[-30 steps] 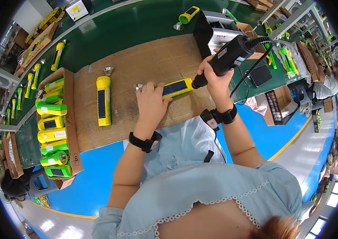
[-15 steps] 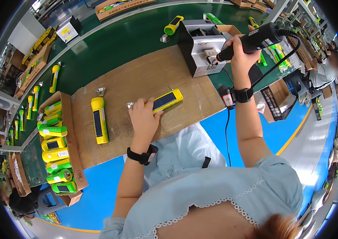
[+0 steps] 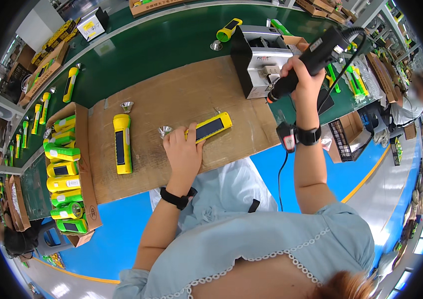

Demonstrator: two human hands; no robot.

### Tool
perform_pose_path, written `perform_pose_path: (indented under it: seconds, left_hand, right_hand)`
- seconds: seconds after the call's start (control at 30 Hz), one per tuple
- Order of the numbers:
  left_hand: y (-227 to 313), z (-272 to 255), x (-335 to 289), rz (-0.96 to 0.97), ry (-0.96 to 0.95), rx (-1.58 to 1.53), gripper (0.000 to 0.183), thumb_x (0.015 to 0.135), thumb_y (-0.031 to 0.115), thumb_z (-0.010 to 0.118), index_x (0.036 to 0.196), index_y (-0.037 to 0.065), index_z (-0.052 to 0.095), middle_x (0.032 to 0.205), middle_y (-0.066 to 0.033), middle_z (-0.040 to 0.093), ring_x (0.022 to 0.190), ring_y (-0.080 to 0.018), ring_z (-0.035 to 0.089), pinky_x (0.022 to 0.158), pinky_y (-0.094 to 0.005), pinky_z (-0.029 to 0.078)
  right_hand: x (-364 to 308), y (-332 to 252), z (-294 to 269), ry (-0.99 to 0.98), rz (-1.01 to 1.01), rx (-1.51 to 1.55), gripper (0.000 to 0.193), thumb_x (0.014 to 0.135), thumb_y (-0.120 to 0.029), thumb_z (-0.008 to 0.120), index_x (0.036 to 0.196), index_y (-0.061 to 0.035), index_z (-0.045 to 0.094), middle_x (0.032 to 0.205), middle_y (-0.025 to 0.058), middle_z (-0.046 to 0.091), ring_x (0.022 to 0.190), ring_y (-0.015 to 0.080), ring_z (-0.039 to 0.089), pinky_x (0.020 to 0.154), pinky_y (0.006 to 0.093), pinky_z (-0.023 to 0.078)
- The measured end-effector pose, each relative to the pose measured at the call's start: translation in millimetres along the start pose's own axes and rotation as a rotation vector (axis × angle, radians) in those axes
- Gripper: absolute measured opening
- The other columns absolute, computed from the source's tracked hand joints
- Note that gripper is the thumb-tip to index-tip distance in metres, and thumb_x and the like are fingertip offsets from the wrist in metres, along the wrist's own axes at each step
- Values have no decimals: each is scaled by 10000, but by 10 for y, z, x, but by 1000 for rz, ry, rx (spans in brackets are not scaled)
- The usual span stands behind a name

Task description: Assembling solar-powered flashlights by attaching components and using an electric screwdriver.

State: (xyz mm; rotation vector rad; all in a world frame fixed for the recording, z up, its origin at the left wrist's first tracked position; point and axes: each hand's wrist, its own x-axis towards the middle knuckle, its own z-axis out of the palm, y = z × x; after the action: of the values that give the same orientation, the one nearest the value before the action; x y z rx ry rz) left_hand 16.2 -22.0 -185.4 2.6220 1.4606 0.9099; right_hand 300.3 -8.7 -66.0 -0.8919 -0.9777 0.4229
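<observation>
My right hand (image 3: 307, 84) is wrapped around a black electric screwdriver (image 3: 321, 50). The tool's orange-ringed tip points down and left, just off the front of a black and silver screw feeder (image 3: 266, 62). My left hand (image 3: 183, 152) grips the near end of a yellow flashlight (image 3: 210, 128), which lies with its dark solar panel up on the cardboard sheet. The fingers cover part of that end. A silver reflector cup (image 3: 164, 131) sits beside my left fingertips. Further left lie a second yellow flashlight (image 3: 122, 143) and another reflector cup (image 3: 127, 106).
A cardboard box (image 3: 85, 169) of yellow and green flashlights stands at the left. More flashlights (image 3: 71, 84) lie along the green bench (image 3: 146, 55). The screwdriver's cable (image 3: 343, 70) arcs right. A black crate (image 3: 343, 137) sits beyond the bench at right.
My right hand has drawn the screwdriver tip away from the feeder's front, down toward me. My left hand keeps hold of the flashlight. The whole view has shifted slightly.
</observation>
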Motion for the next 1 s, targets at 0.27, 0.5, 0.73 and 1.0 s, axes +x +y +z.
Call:
perform_pose_path:
  seconds: [0.27, 0.5, 0.73, 1.0]
  left_hand:
    - [-6, 62, -79, 33, 63, 19, 477, 736, 214, 701, 1180, 110, 563, 1021, -104, 525, 964, -277, 498, 915, -450, 350]
    - [-8, 67, -91, 26, 85, 7, 489, 739, 208, 697, 1196, 107, 555, 1034, -104, 528, 969, -281, 500, 920, -450, 348]
    - [-23, 66, -65, 33, 66, -36, 486, 748, 228, 695, 1194, 92, 557, 1024, -106, 536, 965, -284, 504, 920, -440, 345]
    - [-50, 48, -35, 10, 31, -40, 469, 755, 237, 691, 1180, 85, 563, 1011, -105, 538, 954, -286, 505, 918, -438, 343]
  right_hand:
    - [-669, -96, 432, -23, -64, 46, 53, 819, 5, 573, 788, 41, 551, 701, 74, 585, 618, 140, 577, 598, 275, 484]
    - [-725, -11, 638, -79, -8, 148, 60, 830, 6, 558, 786, 42, 541, 710, 71, 581, 637, 138, 578, 614, 275, 487]
    - [-720, 112, 648, -96, 2, 107, 44, 816, 19, 548, 779, 28, 527, 717, 69, 573, 641, 137, 584, 617, 276, 493]
    - [-685, 156, 680, -75, -2, 133, 42, 814, 17, 553, 778, 25, 535, 725, 70, 580, 641, 134, 585, 615, 273, 492]
